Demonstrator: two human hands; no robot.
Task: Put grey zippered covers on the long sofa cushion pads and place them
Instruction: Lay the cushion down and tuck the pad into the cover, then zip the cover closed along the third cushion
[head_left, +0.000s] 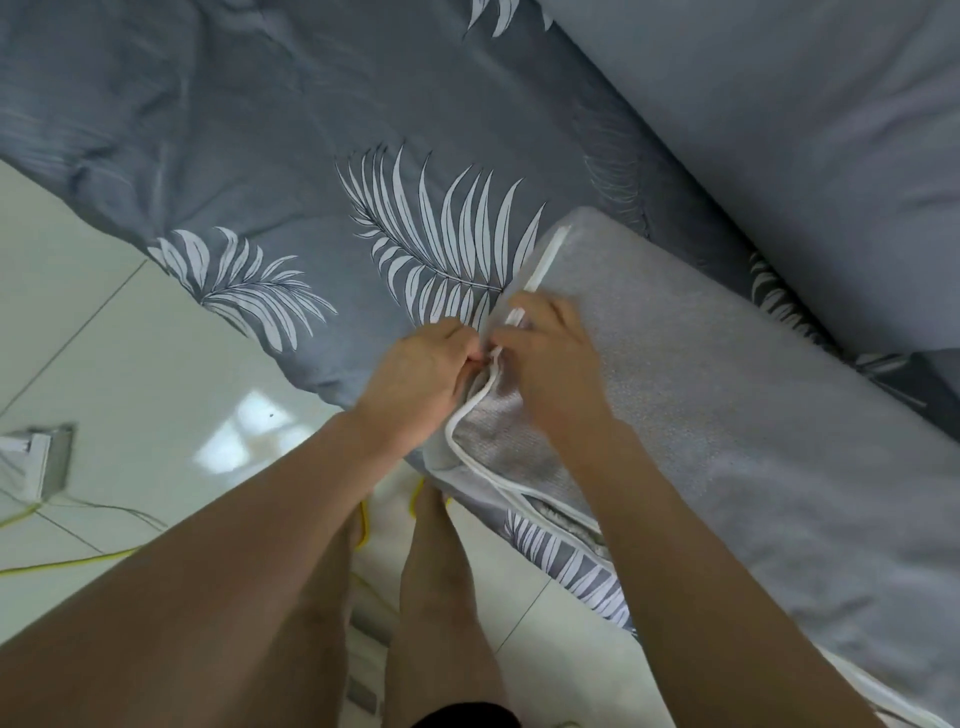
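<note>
A long cushion pad in a grey cover (737, 374) lies across a bed, its near end hanging toward me. A white zipper (543, 260) runs along that end; below my hands it gapes and shows the textured grey pad (511, 441) inside. My left hand (421, 374) pinches the cover's white-edged side at the zipper line. My right hand (550, 353) curls over the other side of the cover and pinches it just beside the left. The zipper pull is hidden between my fingers.
The bed carries a blue-grey sheet with white leaf prints (311, 171). Another plain grey cushion (810, 130) lies at the upper right. Pale floor tiles (130, 364), a yellow cable (62, 564) and a white power strip (31, 457) are on the left. My legs stand below.
</note>
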